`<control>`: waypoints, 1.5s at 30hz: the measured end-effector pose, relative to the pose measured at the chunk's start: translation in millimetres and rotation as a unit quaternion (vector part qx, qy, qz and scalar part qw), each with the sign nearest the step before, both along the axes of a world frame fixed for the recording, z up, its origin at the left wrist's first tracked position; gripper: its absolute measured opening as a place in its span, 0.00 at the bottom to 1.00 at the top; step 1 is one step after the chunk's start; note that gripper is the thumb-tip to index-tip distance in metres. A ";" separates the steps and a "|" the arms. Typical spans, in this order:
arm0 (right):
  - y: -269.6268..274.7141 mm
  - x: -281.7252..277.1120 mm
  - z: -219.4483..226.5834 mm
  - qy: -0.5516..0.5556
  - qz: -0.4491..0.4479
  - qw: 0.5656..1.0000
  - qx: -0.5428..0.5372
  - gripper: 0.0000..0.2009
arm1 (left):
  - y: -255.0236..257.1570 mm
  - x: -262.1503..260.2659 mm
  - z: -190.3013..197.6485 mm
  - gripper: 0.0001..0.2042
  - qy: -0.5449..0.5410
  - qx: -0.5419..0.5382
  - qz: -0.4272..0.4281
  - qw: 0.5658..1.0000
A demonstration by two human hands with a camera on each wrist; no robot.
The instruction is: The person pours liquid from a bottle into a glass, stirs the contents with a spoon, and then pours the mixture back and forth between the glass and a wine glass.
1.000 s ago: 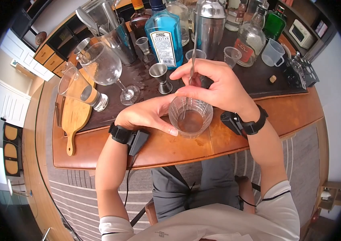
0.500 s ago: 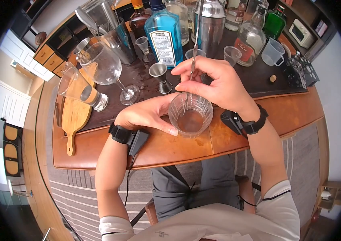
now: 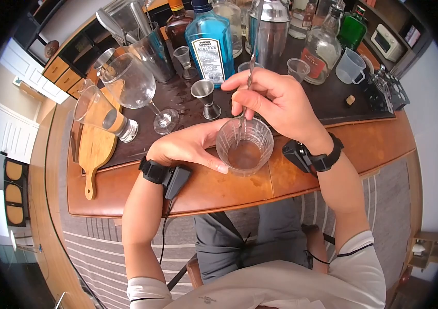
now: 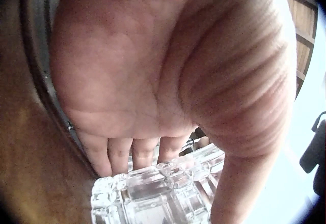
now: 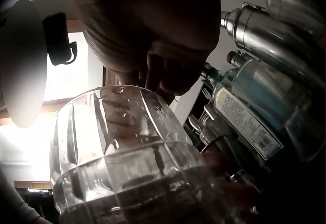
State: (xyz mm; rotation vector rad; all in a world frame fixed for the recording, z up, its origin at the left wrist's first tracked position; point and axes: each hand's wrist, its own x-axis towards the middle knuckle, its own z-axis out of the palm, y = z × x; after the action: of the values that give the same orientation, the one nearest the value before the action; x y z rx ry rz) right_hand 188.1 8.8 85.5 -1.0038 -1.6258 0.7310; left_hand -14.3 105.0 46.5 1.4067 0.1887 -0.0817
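Note:
A clear cut-glass tumbler (image 3: 252, 154) stands at the front of the table with some liquid low inside. My left hand (image 3: 184, 146) holds it from the left, thumb along the near side and fingers round the far side, as the left wrist view shows with the tumbler's faceted wall (image 4: 153, 193). Over the rim, my right hand (image 3: 283, 105) pinches the twisted stem of a long metal bar spoon (image 3: 251, 74). The spoon's lower part reaches into the tumbler, leaning on its far-left side. A steel jigger (image 3: 203, 95) stands just beyond the hands.
Left of the hands are a stemmed balloon glass (image 3: 134, 85), a tilted-looking beaker glass (image 3: 98, 113) and a wooden board (image 3: 98, 147). Behind stand a blue bottle (image 3: 211, 44), a steel shaker (image 3: 272, 36) and several other bottles. A plastic measuring jug (image 3: 350, 67) and a cork (image 3: 350, 100) lie right.
The bar spoon's stem has shifted and tilted within the tumbler, and my right hand's fingers have turned with it. My left hand and the tumbler have stayed put.

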 end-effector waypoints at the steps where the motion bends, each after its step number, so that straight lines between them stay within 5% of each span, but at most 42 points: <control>1: -0.1 0.2 0.0 0.000 0.000 1.000 0.000 0.10 | 0.7 0.0 -0.8 0.49 0.004 0.005 -0.007 1.000; 15: -0.8 0.8 2.5 0.104 -0.025 0.994 0.021 0.12 | -0.8 -0.5 0.0 0.43 -0.019 -0.005 -0.013 1.000; 19: 0.1 1.2 0.9 0.097 -0.026 0.995 0.023 0.12 | 1.0 0.5 -3.1 0.49 -0.008 -0.004 -0.006 1.000; 45: -1.6 4.5 1.2 0.031 -0.052 0.996 0.062 0.16 | 0.0 0.3 -1.0 0.45 -0.014 -0.008 -0.009 1.000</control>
State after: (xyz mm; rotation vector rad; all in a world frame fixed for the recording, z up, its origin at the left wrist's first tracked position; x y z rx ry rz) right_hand 192.5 7.2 86.7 -0.9593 -1.5334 0.5778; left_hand -14.1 105.0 45.5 1.3923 0.1512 -0.0787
